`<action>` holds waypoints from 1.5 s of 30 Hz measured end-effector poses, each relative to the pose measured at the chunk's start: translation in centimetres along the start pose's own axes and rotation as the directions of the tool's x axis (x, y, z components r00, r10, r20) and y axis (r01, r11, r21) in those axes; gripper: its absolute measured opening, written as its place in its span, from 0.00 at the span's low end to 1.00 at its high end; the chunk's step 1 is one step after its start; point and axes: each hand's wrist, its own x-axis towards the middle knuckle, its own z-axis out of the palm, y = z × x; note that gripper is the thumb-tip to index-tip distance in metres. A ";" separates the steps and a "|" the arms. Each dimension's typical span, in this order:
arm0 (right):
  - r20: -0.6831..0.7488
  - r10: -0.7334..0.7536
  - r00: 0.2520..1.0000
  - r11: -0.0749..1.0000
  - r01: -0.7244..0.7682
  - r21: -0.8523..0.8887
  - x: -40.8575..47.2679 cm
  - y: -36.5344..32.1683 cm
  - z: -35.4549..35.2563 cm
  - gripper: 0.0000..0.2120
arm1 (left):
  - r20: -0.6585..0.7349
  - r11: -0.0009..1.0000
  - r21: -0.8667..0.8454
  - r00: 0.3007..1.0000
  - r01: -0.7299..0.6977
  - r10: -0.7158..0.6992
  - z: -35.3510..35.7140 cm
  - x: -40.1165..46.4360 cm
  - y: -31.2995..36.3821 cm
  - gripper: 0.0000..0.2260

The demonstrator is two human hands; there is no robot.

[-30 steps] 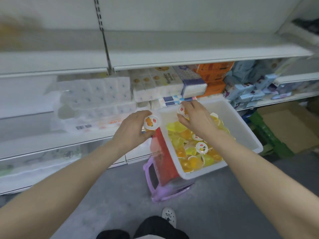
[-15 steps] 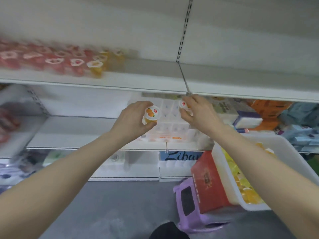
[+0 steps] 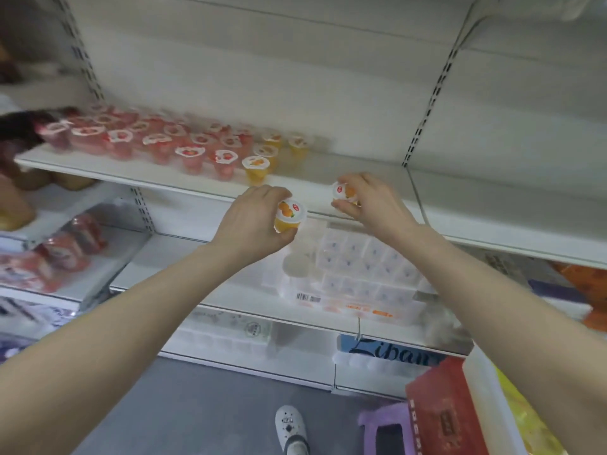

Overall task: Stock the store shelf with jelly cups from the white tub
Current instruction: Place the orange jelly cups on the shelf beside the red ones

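At the bottom edge a white shoe stands on the grey floor, and to its right a purple stool carries a red box with the white tub on top; only the tub's near left wall shows at the lower right corner, with yellow jelly cups visible inside it. Both bare forearms reach up and forward from the lower corners. The left hand has its fingers and thumb curled round an orange cup, whose foil lid faces the camera and tilts slightly right. The right hand pinches a second cup between curled fingers and thumb, held at the front edge of the shelf; whether it touches the board cannot be told. The two cups are near each other but apart, the left one lower, in front of the shelf's lip. Below and behind the hands a lower shelf holds a wrapped tissue pack. Farther back, on the shelf's left part, stand rows of red cups, blurred, and just right of them a short group of orange shelf cups, the nearest one close above the left hand. The board to the right of that group is bare up to the white back panel.
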 end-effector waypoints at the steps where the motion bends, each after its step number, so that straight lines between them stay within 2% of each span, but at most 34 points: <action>1: 0.007 0.013 1.000 1.000 -0.013 0.027 1.0 0.3 0.3 0.17 | -0.007 1.000 0.006 1.000 0.002 -0.002 0.1 0.6 -0.3 0.25; 5: 0.053 0.060 0.997 0.995 -0.064 0.075 5.1 1.5 1.7 0.16 | -0.044 0.998 0.054 0.999 0.012 -0.010 0.7 3.4 -1.6 0.26; 15: 0.231 -0.003 0.973 0.996 -0.017 0.085 13.4 3.0 5.5 0.16 | -0.041 0.984 0.177 0.999 0.034 -0.027 2.8 8.2 -4.4 0.25; 21: 0.201 -0.055 0.978 0.993 0.033 0.111 16.1 3.2 7.3 0.12 | -0.027 0.978 0.204 0.999 0.041 -0.036 3.5 9.3 -5.3 0.26; 32: 0.048 -0.133 0.990 0.964 0.118 0.236 16.8 4.1 9.2 0.10 | -0.074 0.972 0.229 0.997 0.044 -0.028 5.0 10.7 -5.7 0.25; 39: 0.061 -0.273 0.960 0.954 0.262 0.143 17.0 5.3 9.7 0.12 | -0.064 0.969 0.242 0.997 0.049 -0.034 5.7 11.8 -5.9 0.25; 45: 0.071 -0.282 0.957 0.956 0.274 0.102 16.9 5.6 9.5 0.14 | -0.045 0.964 0.263 0.998 0.042 -0.031 5.8 11.9 -6.0 0.22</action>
